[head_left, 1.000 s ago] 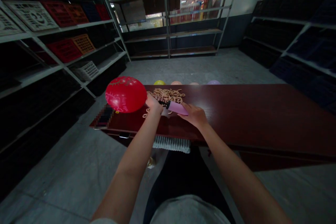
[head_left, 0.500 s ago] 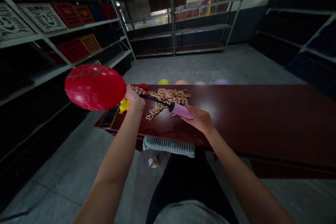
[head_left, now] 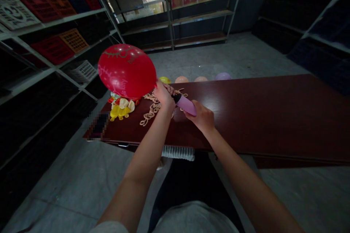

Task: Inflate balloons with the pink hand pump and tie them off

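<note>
A large inflated red balloon (head_left: 127,72) with printed lettering hangs over the table's left end. Its neck is in my left hand (head_left: 164,94), whose fingers are closed around it at the tip of a balloon pump (head_left: 186,104). The pump has a pink body and a black end that meets my left hand; the nozzle itself is hidden. My right hand (head_left: 201,115) is wrapped around the lower end of the pink body. Beneath my left hand lies a pile of beige, stringy curled pieces (head_left: 150,113).
Deflated yellow, white and red balloons (head_left: 120,110) lie at the left of the dark red table (head_left: 254,113). A blurred-out dark flat object (head_left: 98,125) rests at its left corner. Several inflated balloons (head_left: 201,79) show beyond the far edge. A grey ribbed cushion (head_left: 178,152) sits at the near edge.
My left hand and the red balloon have moved right, toward my right hand. The black rod between the hands has slid in, so the pump is shorter. The view has shifted slightly.
</note>
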A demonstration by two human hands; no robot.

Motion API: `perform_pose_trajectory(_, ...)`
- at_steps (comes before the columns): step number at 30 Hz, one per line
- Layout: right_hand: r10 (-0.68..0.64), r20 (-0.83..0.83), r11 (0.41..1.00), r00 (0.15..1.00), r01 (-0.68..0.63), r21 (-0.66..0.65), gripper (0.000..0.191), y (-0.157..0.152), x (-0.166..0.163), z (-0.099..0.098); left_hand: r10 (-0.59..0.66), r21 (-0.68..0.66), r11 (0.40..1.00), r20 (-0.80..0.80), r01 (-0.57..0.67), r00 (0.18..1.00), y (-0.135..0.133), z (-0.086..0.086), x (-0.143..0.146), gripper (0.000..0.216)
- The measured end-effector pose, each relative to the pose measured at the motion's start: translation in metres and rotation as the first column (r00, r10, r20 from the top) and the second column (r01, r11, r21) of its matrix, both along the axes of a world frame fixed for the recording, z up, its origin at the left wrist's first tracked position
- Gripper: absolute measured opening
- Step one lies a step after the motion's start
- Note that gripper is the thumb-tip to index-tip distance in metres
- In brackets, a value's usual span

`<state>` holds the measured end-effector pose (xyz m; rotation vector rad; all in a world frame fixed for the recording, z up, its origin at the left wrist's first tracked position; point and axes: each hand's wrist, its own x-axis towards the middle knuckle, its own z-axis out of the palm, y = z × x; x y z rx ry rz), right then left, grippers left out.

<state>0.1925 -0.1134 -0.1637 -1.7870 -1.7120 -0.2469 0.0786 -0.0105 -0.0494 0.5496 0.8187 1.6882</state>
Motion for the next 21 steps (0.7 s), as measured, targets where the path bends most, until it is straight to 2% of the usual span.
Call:
perform_pose_trajectory(4,-0.012,0.004,1.0,1.0,0.012,-0.01,0.049,0.001,-0.001,0.0,-0.012,-0.009,1.0,0.029,0.013,1.0,-0.005,-0.007,0.004,0.053)
perform_pose_trajectory(9,0.069,0.066,0.998,0.995,-0.068,-0.016,0.047,-0.003,-0.005,0.004,0.065,-0.033,0.998,0.094,-0.062,0.993,-0.015,-0.015,-0.022,0.045)
perform_pose_trajectory(14,0.149,0.152,0.986,0.977,-0.137,-0.09,0.05,-0.009,-0.011,0.008,0.113,-0.12,0.988,0.132,-0.097,0.985,-0.031,-0.024,-0.051,0.042)
perform_pose_trajectory(17,0.174,0.185,0.981,0.967,-0.154,-0.114,0.052,-0.009,-0.013,0.007,0.125,-0.103,0.988,0.131,-0.112,0.983,-0.038,-0.019,-0.07,0.041)
perform_pose_trajectory(21,0.217,0.184,0.973,0.959,-0.197,-0.12,0.055,-0.008,-0.013,0.005,0.156,-0.083,0.986,0.162,-0.144,0.974,-0.041,-0.002,-0.102,0.041)
